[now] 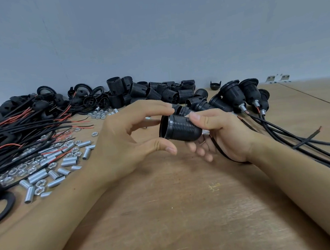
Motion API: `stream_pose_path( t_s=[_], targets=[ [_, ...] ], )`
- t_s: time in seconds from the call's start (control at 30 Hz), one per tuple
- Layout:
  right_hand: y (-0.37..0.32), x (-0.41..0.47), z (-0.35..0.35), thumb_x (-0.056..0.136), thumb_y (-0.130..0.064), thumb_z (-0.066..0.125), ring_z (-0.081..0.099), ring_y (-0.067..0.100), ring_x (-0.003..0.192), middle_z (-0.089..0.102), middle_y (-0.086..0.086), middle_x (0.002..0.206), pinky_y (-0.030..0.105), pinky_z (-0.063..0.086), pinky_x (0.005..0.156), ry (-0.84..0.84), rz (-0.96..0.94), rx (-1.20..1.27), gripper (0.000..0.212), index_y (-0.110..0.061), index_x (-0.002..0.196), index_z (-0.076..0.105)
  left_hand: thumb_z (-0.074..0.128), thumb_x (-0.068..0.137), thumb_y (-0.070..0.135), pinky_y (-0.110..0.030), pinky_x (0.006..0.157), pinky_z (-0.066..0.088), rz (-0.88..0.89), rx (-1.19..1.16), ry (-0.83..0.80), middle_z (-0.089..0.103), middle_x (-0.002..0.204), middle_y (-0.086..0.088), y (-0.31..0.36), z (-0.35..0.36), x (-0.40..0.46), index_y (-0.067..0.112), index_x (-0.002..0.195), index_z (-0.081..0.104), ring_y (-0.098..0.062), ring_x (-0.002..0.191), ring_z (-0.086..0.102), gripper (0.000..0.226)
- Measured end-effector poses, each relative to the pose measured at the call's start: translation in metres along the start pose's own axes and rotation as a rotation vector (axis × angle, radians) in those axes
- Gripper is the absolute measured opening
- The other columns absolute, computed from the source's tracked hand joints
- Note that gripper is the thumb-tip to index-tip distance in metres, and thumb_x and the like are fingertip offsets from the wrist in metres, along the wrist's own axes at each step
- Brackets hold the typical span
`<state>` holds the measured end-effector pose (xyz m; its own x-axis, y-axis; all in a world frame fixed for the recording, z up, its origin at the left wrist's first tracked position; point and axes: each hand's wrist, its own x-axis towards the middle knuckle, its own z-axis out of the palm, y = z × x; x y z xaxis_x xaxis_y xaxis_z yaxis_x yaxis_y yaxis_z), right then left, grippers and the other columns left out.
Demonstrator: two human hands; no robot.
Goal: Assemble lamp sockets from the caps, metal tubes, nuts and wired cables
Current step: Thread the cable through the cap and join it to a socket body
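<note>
The right hand grips a black threaded socket body just above table centre, thumb on top and fingers curled beneath, with a bit of metal tube showing at its rear and a black cable looping under the palm. The left hand holds nothing: its thumb and fingers are spread in an open C just beside the socket's open mouth, not clearly touching it.

Finished sockets with cables lie at two o'clock, loose socket shells at twelve, metal tubes and nuts at nine, and wired cables at ten.

The risk, as I judge it, is the one-handed hold. If the left hand twists the body while the right grip is slack, the thread may cross or the cable may kink under the palm. A nudge from the left forearm could also scatter the tubes and nuts on the wooden table.
</note>
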<state>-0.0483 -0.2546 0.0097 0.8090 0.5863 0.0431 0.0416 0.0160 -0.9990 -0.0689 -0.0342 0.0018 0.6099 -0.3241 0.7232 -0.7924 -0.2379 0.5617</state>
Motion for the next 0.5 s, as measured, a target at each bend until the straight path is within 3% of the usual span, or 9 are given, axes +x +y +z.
stream_pose_path(
  t_s=[0.17,0.27,0.4,0.43,0.5],
  targets=[
    [-0.002,0.001,-0.001,0.096,-0.037,0.041,0.043,0.016,0.042,0.052,0.011,0.057,0.020,0.034,0.037,-0.012,0.130,0.086,0.034,-0.005,0.101,0.053,0.089,0.069,0.028,-0.046,0.098,0.051,0.155,0.145,-0.015,0.066,0.119,-0.011,0.007,0.005,0.001,0.008,0.113,0.065,-0.023,0.118,0.062,0.054],
    [-0.002,0.004,-0.001,0.099,-0.033,0.039,0.044,0.016,0.045,0.053,0.011,0.060,0.022,0.034,0.039,0.030,0.126,0.140,0.031,-0.006,0.102,0.052,0.080,0.077,0.034,-0.046,0.099,0.051,0.099,-0.039,0.065,0.069,0.109,-0.016,0.015,0.013,-0.004,0.005,0.111,0.063,-0.029,0.114,0.065,0.047],
    [0.000,0.007,0.000,0.102,-0.033,0.036,0.044,0.017,0.049,0.053,0.011,0.063,0.023,0.036,0.041,0.049,0.148,0.071,0.035,-0.007,0.087,0.054,0.060,0.094,0.026,-0.046,0.079,0.056,-0.009,-0.194,0.283,0.072,0.086,-0.012,0.015,0.011,-0.003,0.008,0.099,0.067,-0.033,0.087,0.070,0.020],
    [0.000,0.007,0.001,0.102,-0.033,0.036,0.045,0.017,0.049,0.053,0.010,0.063,0.024,0.037,0.041,0.051,0.154,0.056,0.035,-0.008,0.085,0.054,0.056,0.094,0.026,-0.046,0.080,0.055,-0.041,-0.171,0.305,0.072,0.089,-0.009,0.013,0.009,-0.002,0.008,0.100,0.067,-0.030,0.089,0.069,0.022],
    [0.001,0.007,0.002,0.103,-0.033,0.036,0.045,0.018,0.051,0.053,0.010,0.064,0.024,0.038,0.042,0.054,0.154,0.038,0.035,-0.008,0.086,0.053,0.050,0.094,0.034,-0.033,0.093,0.051,-0.135,-0.070,0.218,0.070,0.111,0.000,0.008,0.008,-0.001,0.009,0.115,0.063,-0.015,0.108,0.065,0.036]
  ],
)
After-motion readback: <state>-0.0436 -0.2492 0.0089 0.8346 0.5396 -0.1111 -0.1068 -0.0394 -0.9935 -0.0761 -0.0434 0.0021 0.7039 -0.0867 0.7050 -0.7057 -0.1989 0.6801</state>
